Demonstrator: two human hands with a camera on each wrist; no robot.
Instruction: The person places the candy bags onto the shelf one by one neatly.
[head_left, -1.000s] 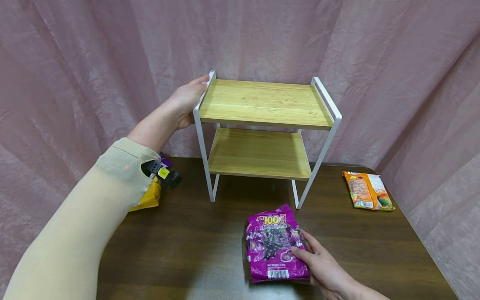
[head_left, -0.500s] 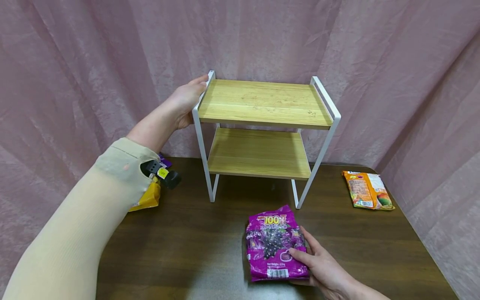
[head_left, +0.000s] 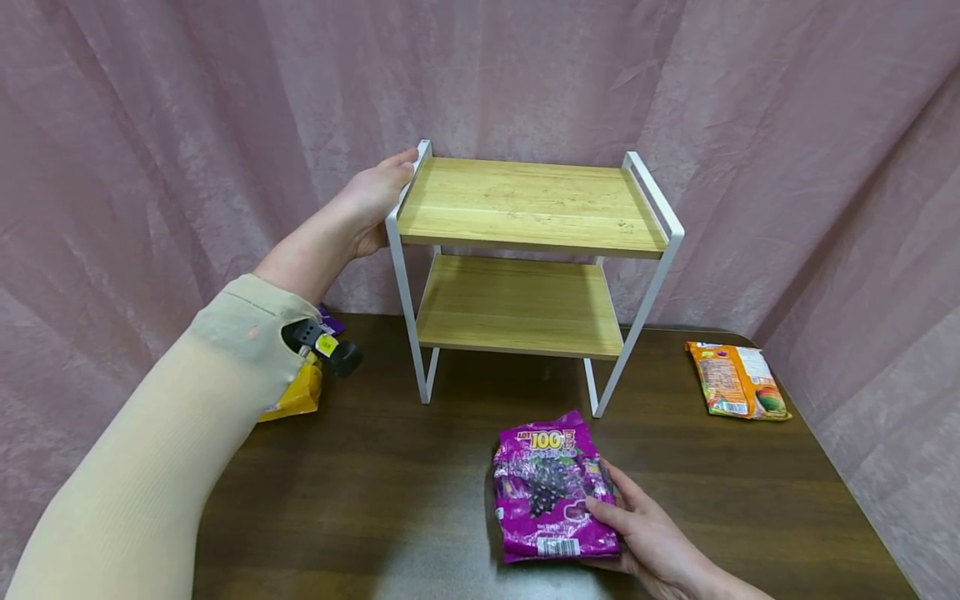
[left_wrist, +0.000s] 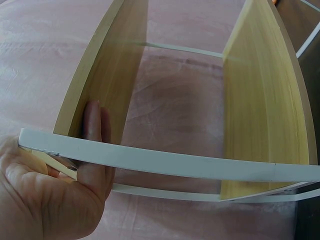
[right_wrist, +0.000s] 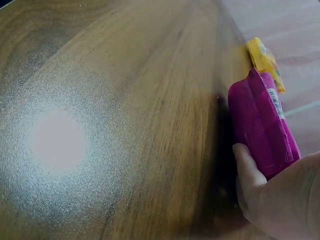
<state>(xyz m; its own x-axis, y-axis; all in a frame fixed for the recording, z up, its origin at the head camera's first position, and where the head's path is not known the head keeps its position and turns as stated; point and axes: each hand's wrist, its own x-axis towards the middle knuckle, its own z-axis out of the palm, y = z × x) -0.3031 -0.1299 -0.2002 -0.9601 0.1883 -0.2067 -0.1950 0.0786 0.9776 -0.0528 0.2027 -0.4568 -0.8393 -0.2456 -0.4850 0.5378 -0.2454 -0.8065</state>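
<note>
A two-tier shelf rack (head_left: 517, 204) with light wood boards and a white metal frame stands upright on the table. My left hand (head_left: 375, 200) grips its upper left side, the thumb near the white rail. In the left wrist view, fingers (left_wrist: 92, 122) reach past the white bar and lie along the underside of the top board. Low in the head view, my right hand (head_left: 652, 533) holds a purple candy bag (head_left: 551, 492) by its right edge, thumb on the front. The bag's grape picture and "LOT 100" lettering face up; my other right fingers are mostly hidden behind it.
An orange snack bag (head_left: 737, 382) lies on the dark wood table (head_left: 337, 500) at the right. At the left, a yellow bag (head_left: 300, 393) and a purple packet (head_left: 330, 322) are partly hidden by my left arm. Pink curtains (head_left: 525, 75) hang behind the rack.
The purple candy bag has tilted very slightly in my right hand, staying in about the same place. My left hand and the rack show no clear movement.
</note>
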